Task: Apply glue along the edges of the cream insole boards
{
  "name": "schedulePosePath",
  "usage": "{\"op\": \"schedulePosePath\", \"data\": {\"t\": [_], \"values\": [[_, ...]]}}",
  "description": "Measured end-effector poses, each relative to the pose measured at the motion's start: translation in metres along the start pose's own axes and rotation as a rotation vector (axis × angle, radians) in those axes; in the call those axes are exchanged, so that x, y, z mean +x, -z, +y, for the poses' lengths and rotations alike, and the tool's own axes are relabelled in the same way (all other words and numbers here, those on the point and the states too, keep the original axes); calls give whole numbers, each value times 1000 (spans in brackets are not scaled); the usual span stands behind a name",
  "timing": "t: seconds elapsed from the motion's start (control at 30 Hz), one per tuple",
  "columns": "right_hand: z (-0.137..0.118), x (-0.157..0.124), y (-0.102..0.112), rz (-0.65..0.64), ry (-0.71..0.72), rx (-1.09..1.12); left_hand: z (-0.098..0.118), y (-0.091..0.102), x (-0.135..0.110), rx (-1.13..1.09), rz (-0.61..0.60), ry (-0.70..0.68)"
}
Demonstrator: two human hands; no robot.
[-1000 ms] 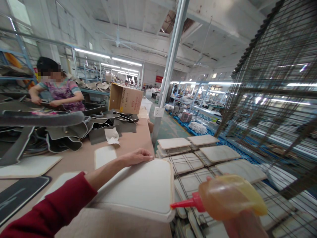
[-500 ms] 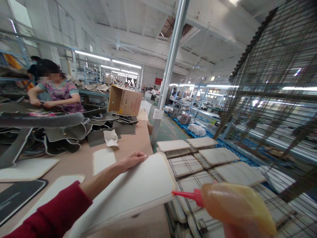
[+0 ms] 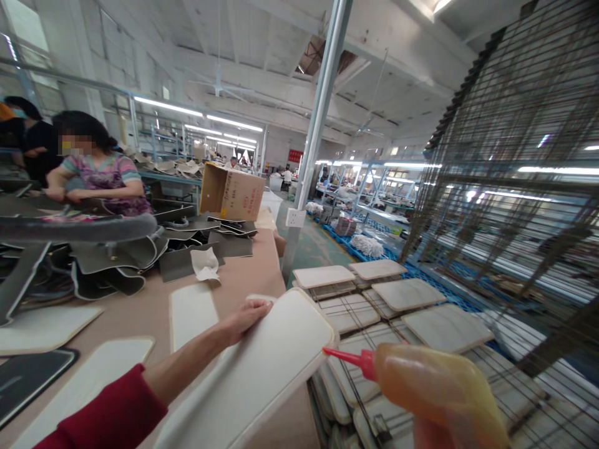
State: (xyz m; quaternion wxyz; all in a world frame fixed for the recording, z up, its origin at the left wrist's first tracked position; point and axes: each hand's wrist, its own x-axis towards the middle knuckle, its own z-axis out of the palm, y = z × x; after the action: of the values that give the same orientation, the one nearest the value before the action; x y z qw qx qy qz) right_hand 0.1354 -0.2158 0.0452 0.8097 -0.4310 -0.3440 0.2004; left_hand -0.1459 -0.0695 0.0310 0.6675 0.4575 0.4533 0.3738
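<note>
A white panel with rounded corners and a pale yellowish border [image 3: 276,349] is tilted up in front of me. My left hand [image 3: 250,318], below a red sleeve, pinches its far edge. My right hand [image 3: 433,433] shows only in part at the bottom, wrapped round a squeeze bottle [image 3: 435,386] of amber liquid, probably glue. The bottle's red nozzle [image 3: 349,357] points left, its tip at the panel's right edge near the corner. More white panels [image 3: 194,315] lie flat on the brown table [image 3: 154,305], beside a dark panel [image 3: 35,380] at the left.
Wire racks [image 3: 369,337] holding several white panels stand right of the table; an upright wire rack [image 3: 515,125] rises behind. Dark grey pieces [image 3: 112,262] and a cardboard box [image 3: 231,193] occupy the table's far side. A co-worker [image 3: 100,168] works there. A metal post [image 3: 313,125] stands ahead.
The panel has turned and tilted more steeply in my left hand. The nozzle tip has stayed close to its right edge, a little higher. The view has shifted slightly.
</note>
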Motion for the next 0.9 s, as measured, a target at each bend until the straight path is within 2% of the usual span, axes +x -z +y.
{"op": "schedulePosePath", "data": {"t": [0.2,0.5,0.67,0.73,0.9], "values": [[7,3,1,-17,47,77,-3,2,0,-3,-3,0],[18,6,0,-43,-144,150,-5,5,-1,-31,-21,27],[33,10,8,-58,-189,163,-7,7,0,-41,-13,73],[34,11,8,-103,-201,159,-8,8,2,-53,-4,74],[32,10,3,-117,-219,161,-12,7,4,-79,12,90]]}}
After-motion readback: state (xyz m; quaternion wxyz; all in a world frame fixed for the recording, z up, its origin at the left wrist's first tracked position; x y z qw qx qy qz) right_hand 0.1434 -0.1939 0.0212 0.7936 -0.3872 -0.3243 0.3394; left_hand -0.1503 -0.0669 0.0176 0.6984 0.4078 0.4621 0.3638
